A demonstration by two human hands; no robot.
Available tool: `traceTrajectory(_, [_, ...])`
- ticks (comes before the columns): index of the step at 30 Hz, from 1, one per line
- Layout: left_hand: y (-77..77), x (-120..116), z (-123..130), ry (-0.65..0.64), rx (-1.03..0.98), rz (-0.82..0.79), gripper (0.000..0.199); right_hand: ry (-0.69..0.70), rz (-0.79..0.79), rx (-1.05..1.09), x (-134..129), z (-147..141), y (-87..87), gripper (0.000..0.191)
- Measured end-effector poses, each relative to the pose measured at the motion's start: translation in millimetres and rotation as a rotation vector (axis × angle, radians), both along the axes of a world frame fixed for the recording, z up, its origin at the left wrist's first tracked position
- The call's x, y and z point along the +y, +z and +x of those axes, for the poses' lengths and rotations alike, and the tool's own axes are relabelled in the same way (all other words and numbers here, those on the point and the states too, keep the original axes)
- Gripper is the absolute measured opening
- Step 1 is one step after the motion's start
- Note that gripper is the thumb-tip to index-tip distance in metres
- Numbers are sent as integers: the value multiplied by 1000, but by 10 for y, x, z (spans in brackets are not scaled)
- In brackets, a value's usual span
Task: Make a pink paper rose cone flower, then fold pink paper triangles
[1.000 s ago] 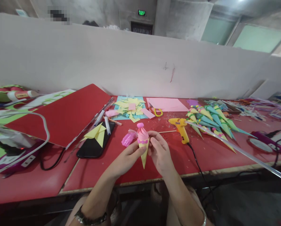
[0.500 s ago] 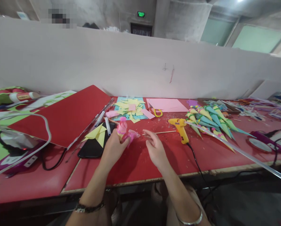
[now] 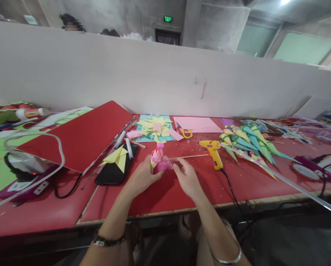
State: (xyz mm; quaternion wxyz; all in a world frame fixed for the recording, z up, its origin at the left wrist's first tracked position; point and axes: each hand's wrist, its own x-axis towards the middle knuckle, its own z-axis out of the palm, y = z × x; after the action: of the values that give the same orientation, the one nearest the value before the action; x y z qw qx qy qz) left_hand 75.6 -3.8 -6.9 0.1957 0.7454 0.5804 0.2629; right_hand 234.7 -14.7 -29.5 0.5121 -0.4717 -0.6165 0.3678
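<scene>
My left hand (image 3: 144,177) is closed around a small pink and yellow paper ice-cream cone (image 3: 157,153), its swirled pink top tilted up. Against the same hand sits a crinkled, see-through pink plastic bag (image 3: 164,164). The fingertips of my right hand (image 3: 187,178) pinch the bag's right end. Just beyond that hand lies a thin wooden stick (image 3: 193,156). A yellow glue gun (image 3: 213,152) rests farther right, a long clear glue stick (image 3: 265,167) projecting from its back.
A black phone (image 3: 112,174) with folded yellow paper (image 3: 121,160) lies left of my hands. Behind are yellow paper scraps (image 3: 151,127), pink sheets (image 3: 198,125) and yellow-handled scissors (image 3: 187,133). Several paper cones (image 3: 248,138) are piled right. Power strips (image 3: 23,186) with cables occupy both sides.
My left hand has moved right with the ice-cream cone and bag. My right hand, earlier apart with fingers spread, has closed on the bag's end.
</scene>
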Motion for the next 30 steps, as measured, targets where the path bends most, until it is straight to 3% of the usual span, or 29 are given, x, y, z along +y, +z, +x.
traceTrajectory(8, [15,-52,4,-21,-57,23,19,108,-56,40,-88,80,82,13])
traceTrajectory(19, [39,-75,11,-114,-157,-9,18,76,98,-149,-102,80,95,20])
traceTrajectory(25, [58,-90,25,-100,-156,-27,16,34,120,-246,-111,43,100,19])
traceTrajectory(30, [56,-87,5,-95,-158,-12,26,-16,152,-223,-122,41,109,14])
